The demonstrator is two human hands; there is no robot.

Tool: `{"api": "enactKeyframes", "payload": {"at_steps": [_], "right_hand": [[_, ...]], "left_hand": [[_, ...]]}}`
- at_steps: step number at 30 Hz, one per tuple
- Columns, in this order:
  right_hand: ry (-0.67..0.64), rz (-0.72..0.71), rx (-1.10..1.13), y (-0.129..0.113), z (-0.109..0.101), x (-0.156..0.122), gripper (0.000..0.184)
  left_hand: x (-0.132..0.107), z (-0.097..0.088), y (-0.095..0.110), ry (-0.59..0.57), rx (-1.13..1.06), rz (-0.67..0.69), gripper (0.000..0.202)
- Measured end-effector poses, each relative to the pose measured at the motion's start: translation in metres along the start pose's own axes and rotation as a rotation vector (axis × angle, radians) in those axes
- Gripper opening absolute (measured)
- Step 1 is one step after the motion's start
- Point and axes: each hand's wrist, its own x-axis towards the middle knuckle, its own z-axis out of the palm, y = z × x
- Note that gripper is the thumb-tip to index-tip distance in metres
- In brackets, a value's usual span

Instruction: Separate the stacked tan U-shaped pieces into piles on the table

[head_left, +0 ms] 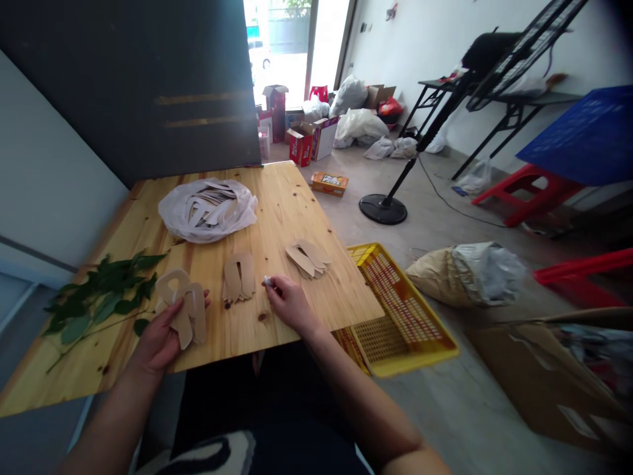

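My left hand (163, 340) is closed around a few tan U-shaped cardboard cutouts (186, 320), with a looped end sticking up above the fingers. Pinched in my right hand (291, 303) is a small white piece (268, 281), too small to make out, just above the wooden table (277, 218). Between the two hands lies a small pile of similar cutouts (239, 274). Another fanned pile (306, 257) rests beyond my right hand, towards the table's right edge. A white plastic bag (173, 218) farther back holds many more pale cutouts.
Leafy green twigs (106, 290) lie at the table's left. Below its right edge stands a yellow plastic crate (420, 316). On the floor are a sack (440, 274), a cardboard box (524, 382) and a black fan base (383, 209). A dark panel (148, 79) borders the table's far side.
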Motion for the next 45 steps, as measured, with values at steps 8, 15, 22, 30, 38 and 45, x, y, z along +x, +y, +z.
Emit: {"api": "enactKeyframes", "payload": {"at_steps": [8, 15, 22, 30, 38, 45], "right_hand": [[-0.014, 0.011, 0.001, 0.0, 0.0, -0.001, 0.022], [-0.038, 0.036, 0.016, -0.004, -0.003, -0.002, 0.022], [-0.045, 0.043, 0.016, -0.003, -0.003, -0.001, 0.021], [-0.028, 0.022, 0.026, 0.002, -0.002, -0.003, 0.019], [-0.028, -0.023, 0.075, -0.027, 0.008, -0.011, 0.021], [-0.056, 0.048, 0.148, -0.056, 0.024, -0.02, 0.019]], "left_hand": [[0.002, -0.006, 0.0, -0.001, 0.0, -0.022, 0.054], [0.001, -0.001, -0.001, 0.023, -0.005, -0.003, 0.052], [0.001, -0.005, 0.0, 0.039, 0.006, 0.0, 0.052], [-0.01, 0.02, -0.009, 0.164, 0.027, 0.036, 0.036], [-0.044, 0.058, -0.039, 0.19, 0.001, 0.057, 0.028], [-0.055, 0.067, -0.055, 0.141, -0.009, 0.006, 0.023]]}}
